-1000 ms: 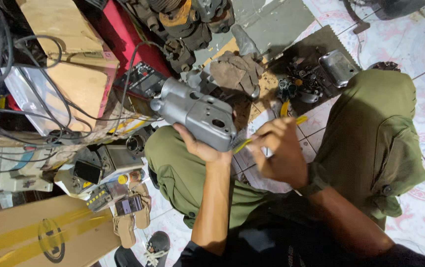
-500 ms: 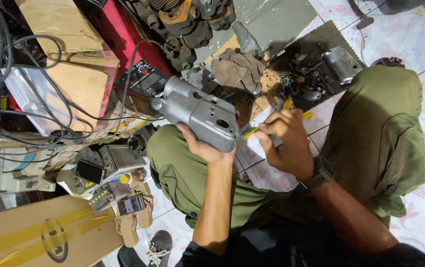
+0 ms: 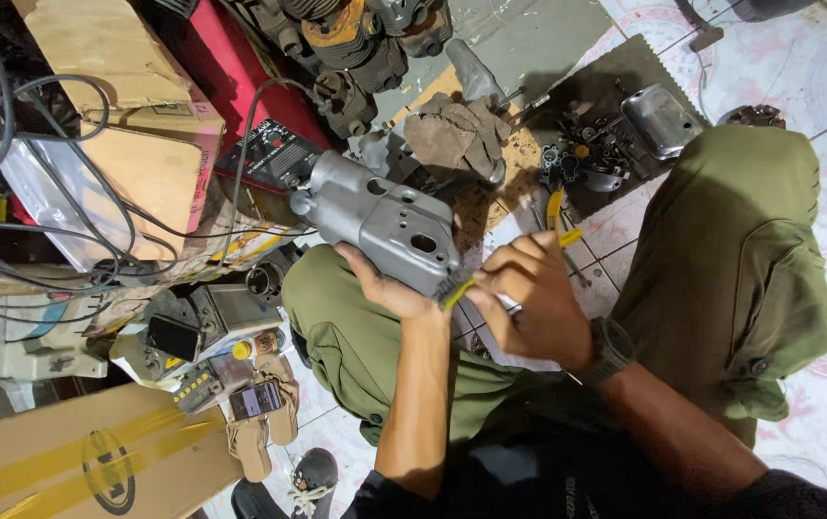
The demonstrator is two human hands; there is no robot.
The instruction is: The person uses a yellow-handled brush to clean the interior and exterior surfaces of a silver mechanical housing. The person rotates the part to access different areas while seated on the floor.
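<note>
While the left hand (image 3: 389, 288) cups the grey metal housing (image 3: 384, 226) from beneath, the right hand (image 3: 529, 298) pinches a yellow-handled brush (image 3: 461, 285) against the housing's lower edge, just beside the left thumb. Judging by this, cleaning is mid-way: the housing looks mostly bare, with the edge nearest the grip yet to finish.

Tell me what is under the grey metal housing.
The left hand supports the grey metal housing from below; a green-trousered knee lies beneath. The housing's underside is hidden.

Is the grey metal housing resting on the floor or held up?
Held up: the left hand grips the grey metal housing from below, above the knee; the right hand holds a yellow-handled tool against it.
</note>
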